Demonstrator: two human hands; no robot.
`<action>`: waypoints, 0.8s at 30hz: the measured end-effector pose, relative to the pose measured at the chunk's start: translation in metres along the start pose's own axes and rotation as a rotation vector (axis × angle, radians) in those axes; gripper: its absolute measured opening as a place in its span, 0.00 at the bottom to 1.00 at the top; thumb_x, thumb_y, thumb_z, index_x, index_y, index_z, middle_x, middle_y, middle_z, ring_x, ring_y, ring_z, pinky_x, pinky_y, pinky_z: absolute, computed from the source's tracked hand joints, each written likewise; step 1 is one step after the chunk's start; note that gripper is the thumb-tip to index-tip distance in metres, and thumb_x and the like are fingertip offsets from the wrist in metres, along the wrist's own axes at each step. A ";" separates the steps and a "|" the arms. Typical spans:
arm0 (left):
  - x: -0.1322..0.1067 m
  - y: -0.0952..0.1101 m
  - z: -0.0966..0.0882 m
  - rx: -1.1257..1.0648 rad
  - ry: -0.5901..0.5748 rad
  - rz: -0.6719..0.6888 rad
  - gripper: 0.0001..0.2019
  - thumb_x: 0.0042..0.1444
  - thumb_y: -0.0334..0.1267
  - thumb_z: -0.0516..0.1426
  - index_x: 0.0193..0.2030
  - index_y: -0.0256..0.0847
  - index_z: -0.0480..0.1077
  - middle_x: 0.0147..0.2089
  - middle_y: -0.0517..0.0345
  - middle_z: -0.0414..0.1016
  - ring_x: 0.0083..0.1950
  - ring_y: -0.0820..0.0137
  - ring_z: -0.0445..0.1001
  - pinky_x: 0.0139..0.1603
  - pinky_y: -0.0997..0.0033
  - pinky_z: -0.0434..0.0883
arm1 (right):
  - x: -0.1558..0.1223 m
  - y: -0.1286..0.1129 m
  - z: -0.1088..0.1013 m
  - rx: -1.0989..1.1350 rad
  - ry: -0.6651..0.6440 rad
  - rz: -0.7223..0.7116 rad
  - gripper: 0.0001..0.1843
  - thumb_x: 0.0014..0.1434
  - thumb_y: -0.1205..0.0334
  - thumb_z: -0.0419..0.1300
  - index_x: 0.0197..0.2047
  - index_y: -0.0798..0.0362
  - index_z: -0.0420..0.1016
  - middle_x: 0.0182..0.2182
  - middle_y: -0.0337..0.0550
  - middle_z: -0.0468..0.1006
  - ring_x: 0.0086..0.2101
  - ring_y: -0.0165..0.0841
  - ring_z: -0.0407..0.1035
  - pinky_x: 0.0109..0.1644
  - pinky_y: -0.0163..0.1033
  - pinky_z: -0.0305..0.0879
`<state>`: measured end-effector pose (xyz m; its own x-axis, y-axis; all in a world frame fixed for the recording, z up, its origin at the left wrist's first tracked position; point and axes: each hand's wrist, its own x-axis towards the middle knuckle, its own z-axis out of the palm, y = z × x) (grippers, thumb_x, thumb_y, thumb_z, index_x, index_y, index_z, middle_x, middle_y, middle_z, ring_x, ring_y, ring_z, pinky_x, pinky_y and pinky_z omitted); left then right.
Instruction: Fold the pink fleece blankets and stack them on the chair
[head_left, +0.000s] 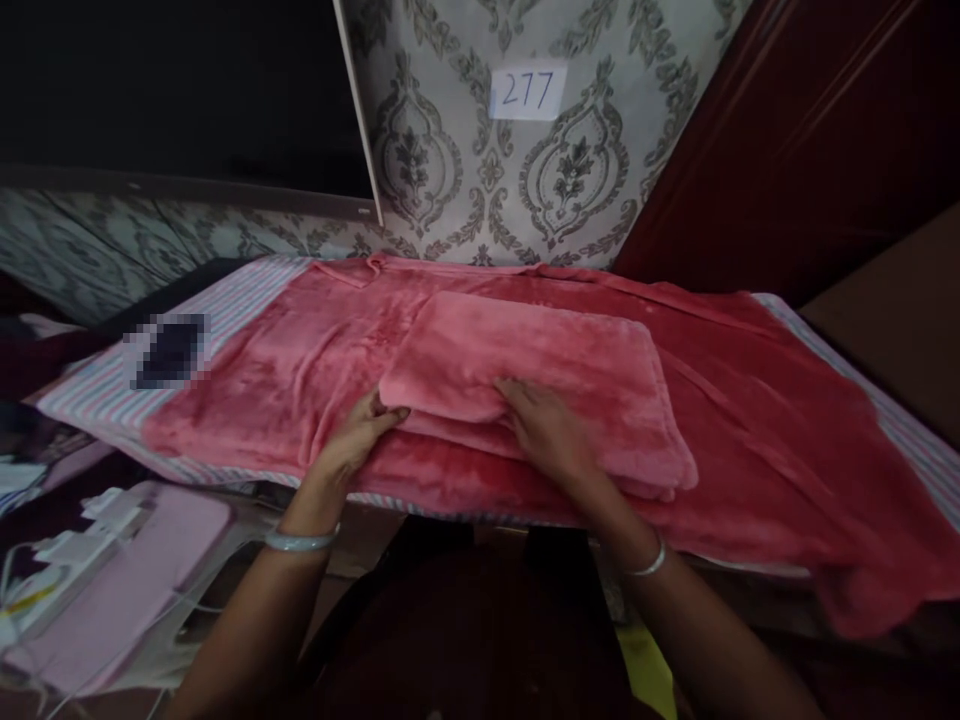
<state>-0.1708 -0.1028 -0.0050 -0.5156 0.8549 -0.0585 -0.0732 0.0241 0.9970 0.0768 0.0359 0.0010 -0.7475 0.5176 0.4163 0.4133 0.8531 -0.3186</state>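
Observation:
A plush pink blanket, folded into a layered rectangle, lies in front of me. It rests on a larger spread of red-pink plush cloth. At the folded blanket's near left corner, my left hand grips the layers, thumb in front and fingertips partly hidden behind. My right hand lies on the blanket's near edge around its middle, fingers stretched out and palm down. The lower layers jut out a little toward me beneath the top one.
Striped cloth shows beneath the red spread. A dark pixelated patch lies at left. Below it are a power strip with cords and a pink board. A screen and dark red wooden panel flank the wall.

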 end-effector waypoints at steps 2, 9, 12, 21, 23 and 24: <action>-0.002 -0.001 -0.004 -0.045 -0.062 0.004 0.29 0.39 0.47 0.73 0.50 0.45 0.77 0.45 0.56 0.83 0.53 0.56 0.80 0.63 0.55 0.74 | 0.000 0.004 -0.005 0.063 0.071 0.003 0.28 0.70 0.65 0.49 0.71 0.44 0.67 0.60 0.46 0.78 0.59 0.44 0.72 0.64 0.55 0.70; 0.002 -0.006 -0.017 -0.011 -0.123 0.054 0.29 0.42 0.46 0.72 0.53 0.45 0.78 0.51 0.54 0.83 0.60 0.55 0.77 0.70 0.53 0.68 | -0.015 0.001 0.000 -0.061 -0.068 -0.111 0.26 0.70 0.64 0.52 0.69 0.53 0.70 0.68 0.53 0.69 0.68 0.47 0.61 0.71 0.60 0.60; 0.001 -0.007 -0.015 -0.017 -0.120 0.086 0.29 0.43 0.47 0.71 0.54 0.44 0.78 0.53 0.52 0.83 0.63 0.54 0.76 0.71 0.53 0.66 | -0.026 0.005 0.003 -0.076 -0.095 -0.101 0.28 0.70 0.61 0.55 0.72 0.51 0.66 0.70 0.51 0.67 0.70 0.46 0.58 0.72 0.59 0.58; 0.004 -0.008 -0.008 0.134 -0.015 0.055 0.31 0.40 0.50 0.71 0.52 0.40 0.77 0.53 0.49 0.82 0.61 0.52 0.76 0.67 0.53 0.72 | -0.027 -0.002 -0.001 -0.136 -0.065 -0.054 0.35 0.65 0.65 0.57 0.74 0.50 0.62 0.70 0.50 0.66 0.69 0.48 0.58 0.73 0.63 0.54; 0.005 -0.007 -0.009 0.120 -0.028 0.052 0.30 0.40 0.50 0.71 0.51 0.41 0.78 0.49 0.50 0.83 0.60 0.52 0.77 0.66 0.53 0.72 | -0.021 -0.001 0.000 -0.113 -0.052 -0.061 0.34 0.63 0.69 0.55 0.73 0.51 0.64 0.68 0.50 0.69 0.68 0.46 0.60 0.72 0.61 0.56; 0.005 -0.007 -0.011 0.105 -0.046 0.050 0.30 0.41 0.49 0.70 0.52 0.41 0.78 0.48 0.51 0.84 0.60 0.52 0.77 0.66 0.53 0.72 | -0.019 0.000 0.001 -0.096 -0.034 -0.068 0.34 0.62 0.72 0.53 0.72 0.51 0.65 0.67 0.50 0.71 0.67 0.45 0.62 0.72 0.59 0.58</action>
<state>-0.1820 -0.1042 -0.0125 -0.4767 0.8790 -0.0089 0.0421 0.0330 0.9986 0.0908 0.0255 -0.0076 -0.7920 0.4570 0.4048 0.4076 0.8894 -0.2067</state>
